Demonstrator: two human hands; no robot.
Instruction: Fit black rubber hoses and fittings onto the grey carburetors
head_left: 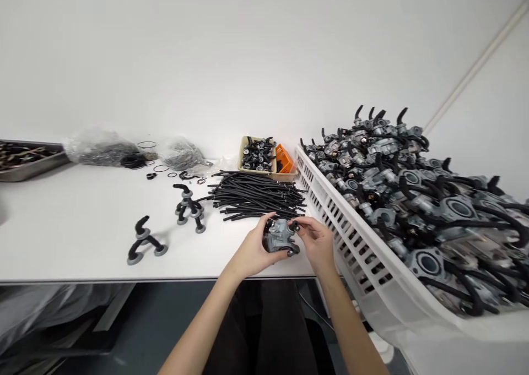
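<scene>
My left hand (256, 245) is wrapped round a grey metal carburetor (280, 235) held just above the white table's front edge (82, 232). My right hand (316, 238) pinches a small black part on the carburetor's right side. A pile of black rubber hoses (256, 196) lies right behind the hands. To the right stands a white slotted crate (347, 221) heaped with similar carburetors (413, 182) fitted with black hoses.
Two black hose pieces with grey fittings (144, 242) (189, 205) lie left of the hands. A beige tray of small black parts (258, 155) and an orange box (284, 158) sit at the back. Plastic bags (103, 148), loose O-rings (159, 168) and a metal tray (25, 159) are far left.
</scene>
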